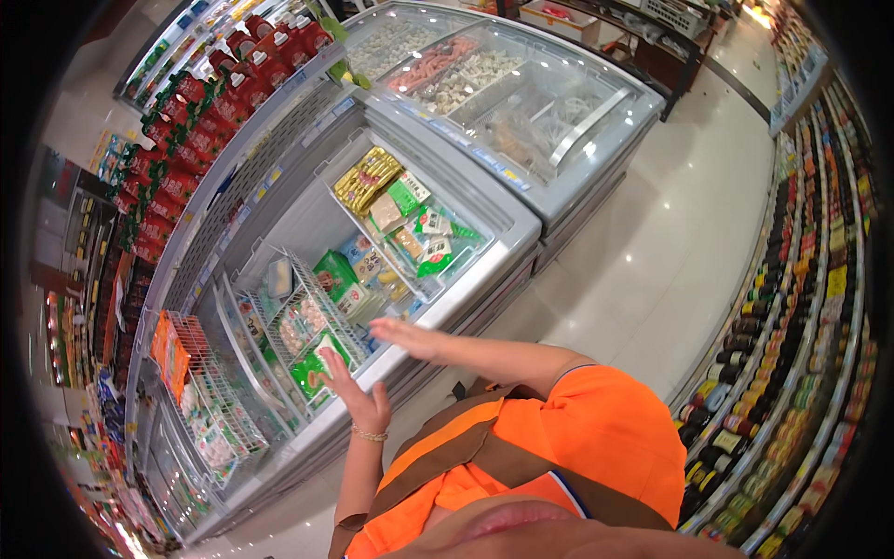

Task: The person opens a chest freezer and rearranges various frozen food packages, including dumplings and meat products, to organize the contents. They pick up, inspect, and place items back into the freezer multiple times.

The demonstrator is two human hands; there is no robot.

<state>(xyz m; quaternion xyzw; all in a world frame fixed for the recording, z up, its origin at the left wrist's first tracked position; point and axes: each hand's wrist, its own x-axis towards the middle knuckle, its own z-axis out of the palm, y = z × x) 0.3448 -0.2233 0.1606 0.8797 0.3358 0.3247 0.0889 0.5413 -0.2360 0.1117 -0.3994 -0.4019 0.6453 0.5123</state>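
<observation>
My left hand [356, 398], with a beaded bracelet at the wrist, hangs over the front rim of an open chest freezer [314, 437]. Its thumb is spread and it holds nothing. Just right of it, my right hand [408, 338] is held out flat above the same rim, empty. Below and beyond my hands, a white wire basket [307, 279] holds bagged frozen food, with a green bag [307, 377] nearest my left fingers. Farther right, a clear-walled bin [482, 244] contains gold packs [367, 180] and green-and-white packs [408, 192].
A second wire basket [230, 412] with an orange bag [170, 356] sits at the left. A glass-lidded freezer [601, 126] adjoins on the right. Red pouches [188, 147] line the shelf behind. Bottle shelves [761, 335] stand across the tiled aisle [649, 258].
</observation>
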